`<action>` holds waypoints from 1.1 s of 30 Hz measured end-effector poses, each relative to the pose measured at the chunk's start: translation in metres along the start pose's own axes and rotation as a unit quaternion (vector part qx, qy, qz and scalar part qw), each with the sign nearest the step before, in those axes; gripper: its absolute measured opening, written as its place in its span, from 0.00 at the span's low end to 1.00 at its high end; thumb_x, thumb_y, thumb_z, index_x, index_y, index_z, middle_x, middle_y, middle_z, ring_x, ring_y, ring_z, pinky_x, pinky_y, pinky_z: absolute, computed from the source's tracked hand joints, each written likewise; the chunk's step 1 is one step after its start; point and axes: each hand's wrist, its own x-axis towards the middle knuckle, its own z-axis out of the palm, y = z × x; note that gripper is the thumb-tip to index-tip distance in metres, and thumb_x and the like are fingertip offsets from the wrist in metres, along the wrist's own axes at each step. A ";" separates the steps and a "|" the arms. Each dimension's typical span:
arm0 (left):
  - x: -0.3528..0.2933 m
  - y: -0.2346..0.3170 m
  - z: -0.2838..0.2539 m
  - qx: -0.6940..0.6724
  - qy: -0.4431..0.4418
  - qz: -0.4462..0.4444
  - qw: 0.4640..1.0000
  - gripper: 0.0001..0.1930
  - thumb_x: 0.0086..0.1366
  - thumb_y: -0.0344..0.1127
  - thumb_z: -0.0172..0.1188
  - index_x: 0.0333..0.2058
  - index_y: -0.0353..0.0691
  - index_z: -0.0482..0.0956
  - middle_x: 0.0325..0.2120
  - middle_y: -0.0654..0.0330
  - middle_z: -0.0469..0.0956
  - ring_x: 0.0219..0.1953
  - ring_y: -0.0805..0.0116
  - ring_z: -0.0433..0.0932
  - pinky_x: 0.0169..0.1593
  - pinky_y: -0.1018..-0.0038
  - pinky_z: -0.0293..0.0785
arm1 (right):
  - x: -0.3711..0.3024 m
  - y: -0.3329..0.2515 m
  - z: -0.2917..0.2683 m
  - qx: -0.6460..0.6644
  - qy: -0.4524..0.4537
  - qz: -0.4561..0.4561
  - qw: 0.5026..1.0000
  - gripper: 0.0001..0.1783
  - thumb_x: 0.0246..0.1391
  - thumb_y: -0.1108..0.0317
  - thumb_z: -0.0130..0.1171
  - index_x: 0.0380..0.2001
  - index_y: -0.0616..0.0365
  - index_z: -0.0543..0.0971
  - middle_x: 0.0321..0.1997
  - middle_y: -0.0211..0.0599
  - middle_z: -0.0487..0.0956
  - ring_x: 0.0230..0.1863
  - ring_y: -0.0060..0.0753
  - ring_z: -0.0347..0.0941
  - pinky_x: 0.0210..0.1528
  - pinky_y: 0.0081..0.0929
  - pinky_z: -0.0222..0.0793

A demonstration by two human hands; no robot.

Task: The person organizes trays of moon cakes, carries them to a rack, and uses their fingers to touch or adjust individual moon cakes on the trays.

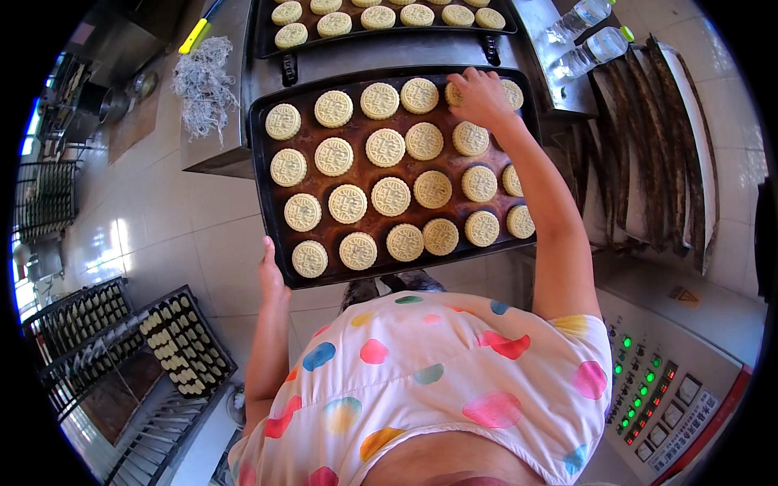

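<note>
A dark rectangular baking tray (357, 130) lies in front of me, holding several rows of round, pale mooncakes (391, 197) with scalloped edges and stamped tops. My left hand (273, 277) grips the tray's near left corner, thumb up along the rim; its other fingers are hidden below. Across the tray's right side reaches my right arm. At the far right, my right hand (484, 97) has its fingers bent over one mooncake (453, 94) in the farthest row, which they partly cover. My forearm hides part of the right-hand column.
Beyond is a second tray (389, 34) of mooncakes on a metal surface (356, 58). Steel wool (203, 85) and a yellow-handled tool (193, 36) lie left; plastic bottles (596, 49) lie right. A rack (174, 421) with loaded trays stands lower left, a control panel (660, 389) lower right.
</note>
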 end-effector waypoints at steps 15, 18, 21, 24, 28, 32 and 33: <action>-0.002 0.001 0.003 -0.014 -0.017 0.005 1.000 0.31 0.64 0.54 0.50 0.48 0.26 0.69 0.45 0.52 0.74 0.45 0.64 0.75 0.52 0.69 0.70 | 0.032 -0.054 -0.007 0.067 0.020 -0.067 0.995 0.38 0.36 0.48 0.65 0.52 0.51 0.69 0.43 0.43 0.72 0.46 0.44 0.70 0.50 0.37 0.64; 0.002 -0.002 0.000 -0.016 -0.017 0.007 1.000 0.31 0.64 0.54 0.50 0.49 0.27 0.68 0.46 0.52 0.74 0.46 0.63 0.74 0.52 0.69 0.70 | 0.037 -0.060 -0.003 0.048 -0.002 -0.080 0.996 0.36 0.36 0.51 0.65 0.51 0.51 0.70 0.43 0.43 0.72 0.46 0.42 0.70 0.50 0.37 0.64; 0.000 0.001 0.002 -0.013 -0.017 0.000 1.000 0.31 0.63 0.54 0.50 0.51 0.29 0.67 0.48 0.52 0.73 0.48 0.62 0.74 0.53 0.68 0.69 | 0.039 -0.061 0.004 0.019 0.002 -0.106 0.994 0.32 0.36 0.53 0.64 0.48 0.51 0.72 0.42 0.42 0.72 0.46 0.40 0.70 0.49 0.35 0.63; -0.005 0.005 0.006 -0.009 -0.016 0.001 1.000 0.31 0.63 0.54 0.50 0.50 0.28 0.68 0.47 0.52 0.73 0.47 0.63 0.74 0.52 0.68 0.70 | 0.039 -0.061 0.006 0.012 0.011 -0.105 0.994 0.30 0.36 0.54 0.64 0.46 0.51 0.73 0.40 0.41 0.73 0.45 0.38 0.70 0.48 0.33 0.62; 0.001 -0.002 0.002 -0.011 -0.004 0.010 1.000 0.32 0.62 0.56 0.51 0.48 0.26 0.69 0.45 0.52 0.74 0.45 0.63 0.75 0.51 0.69 0.71 | 0.033 -0.063 0.003 0.008 0.052 -0.089 0.995 0.29 0.36 0.53 0.64 0.45 0.52 0.74 0.39 0.41 0.73 0.45 0.38 0.70 0.48 0.32 0.61; 0.003 -0.003 0.002 -0.013 -0.004 0.011 1.000 0.33 0.62 0.56 0.51 0.49 0.26 0.69 0.45 0.51 0.74 0.45 0.63 0.75 0.50 0.69 0.71 | 0.029 -0.062 -0.001 0.015 0.026 -0.031 0.999 0.30 0.36 0.52 0.64 0.45 0.52 0.73 0.39 0.40 0.73 0.44 0.37 0.70 0.48 0.33 0.61; 0.003 -0.002 0.003 -0.012 -0.010 0.008 1.000 0.32 0.63 0.55 0.51 0.49 0.27 0.68 0.46 0.52 0.74 0.46 0.63 0.75 0.51 0.69 0.70 | 0.029 -0.061 -0.001 0.034 0.060 -0.044 0.997 0.29 0.37 0.53 0.64 0.45 0.52 0.74 0.40 0.39 0.74 0.45 0.38 0.70 0.49 0.33 0.61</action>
